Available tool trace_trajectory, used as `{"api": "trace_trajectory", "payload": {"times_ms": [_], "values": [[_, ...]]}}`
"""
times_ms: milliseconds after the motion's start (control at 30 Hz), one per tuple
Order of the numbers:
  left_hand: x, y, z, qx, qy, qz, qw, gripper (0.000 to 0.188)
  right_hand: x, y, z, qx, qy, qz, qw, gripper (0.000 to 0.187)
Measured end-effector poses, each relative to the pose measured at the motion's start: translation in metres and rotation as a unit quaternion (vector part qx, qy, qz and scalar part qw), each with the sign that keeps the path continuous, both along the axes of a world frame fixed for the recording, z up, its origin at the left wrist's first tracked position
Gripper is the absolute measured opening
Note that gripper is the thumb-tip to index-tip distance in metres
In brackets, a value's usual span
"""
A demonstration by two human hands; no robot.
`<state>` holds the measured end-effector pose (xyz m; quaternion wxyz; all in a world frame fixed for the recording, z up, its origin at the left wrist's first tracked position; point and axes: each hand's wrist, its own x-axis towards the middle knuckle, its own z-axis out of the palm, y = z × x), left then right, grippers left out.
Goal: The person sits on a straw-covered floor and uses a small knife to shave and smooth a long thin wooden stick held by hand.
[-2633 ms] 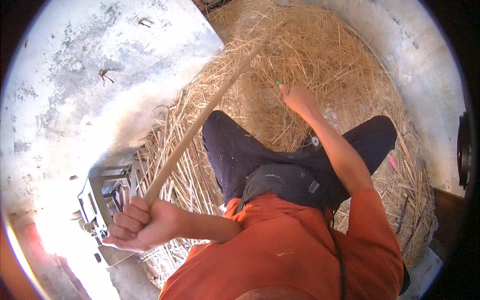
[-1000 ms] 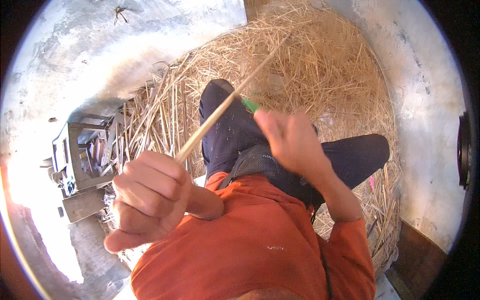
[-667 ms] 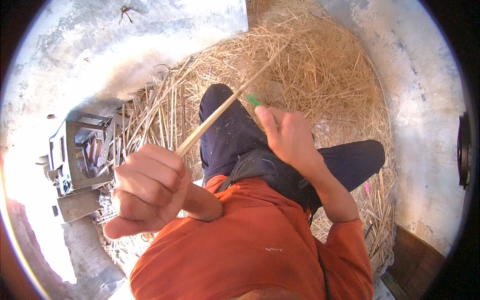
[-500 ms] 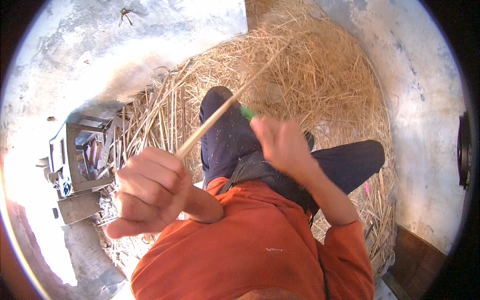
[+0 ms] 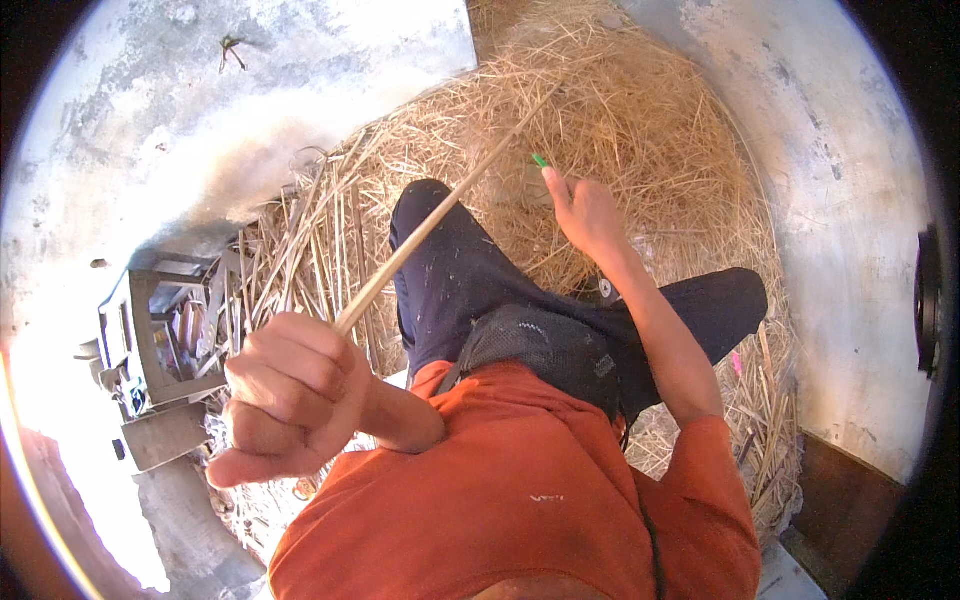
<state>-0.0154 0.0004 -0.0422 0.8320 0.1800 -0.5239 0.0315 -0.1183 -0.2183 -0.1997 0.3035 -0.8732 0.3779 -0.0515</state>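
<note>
Stick (image 5: 430, 228), pale, thin, tapering, slants up and rightward from left hand (image 5: 290, 400) across the near side of the left knee in view; far tip shows against loose straw (image 5: 640, 110), touching or above it cannot be told. Left hand wrapped tight in a fist round the thick end. Right hand (image 5: 590, 215) grips a small green item (image 5: 540, 160) sticking out past the thumb; rest hidden in fingers, kind unclear. Green item apart from stick, to its right.

Writing: small white print (image 5: 548, 497) low in frame on orange shirt (image 5: 480, 450), too small to read. Pale marks on black mesh pouch (image 5: 545, 350) at the waist, one zigzag, one patch-like, not legible. Small items inside grey frame-like box (image 5: 150, 350) at far left, any labels too small to tell.

Dark trousers (image 5: 455, 290), legs folded, pale flecks on them. Long dry stalks (image 5: 345, 240) lie between box and left knee. Pink scrap (image 5: 737, 365) on the straw near right knee.
</note>
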Motion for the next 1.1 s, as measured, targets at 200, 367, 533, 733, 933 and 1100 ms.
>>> {"api": "trace_trajectory", "payload": {"times_ms": [200, 367, 533, 733, 933, 1100], "values": [[-0.004, -0.008, -0.005, -0.015, 0.021, 0.036, 0.999, 0.056, 0.003, 0.017, 0.003, -0.008, -0.177, 0.047, 0.983, 0.065], [-0.003, -0.001, -0.004, 0.018, 0.021, 0.084, 0.996, 0.051, 0.010, -0.007, -0.024, -0.059, -0.067, -0.052, 0.995, 0.062], [-0.005, 0.001, -0.004, -0.002, 0.167, 0.164, 0.972, 0.048, 0.012, 0.042, 0.033, 0.055, -0.212, 0.054, 0.974, 0.052], [-0.013, -0.004, -0.001, -0.002, 0.249, 0.238, 0.939, 0.048, -0.003, 0.088, 0.080, 0.110, -0.151, 0.185, 0.965, 0.042], [-0.008, -0.002, -0.002, 0.006, 0.245, 0.265, 0.933, 0.048, 0.002, 0.064, 0.064, 0.040, -0.095, 0.095, 0.990, 0.043], [-0.009, -0.003, -0.002, -0.006, 0.237, 0.240, 0.942, 0.048, 0.003, 0.073, 0.035, -0.066, -0.177, 0.132, 0.973, 0.048]]}}
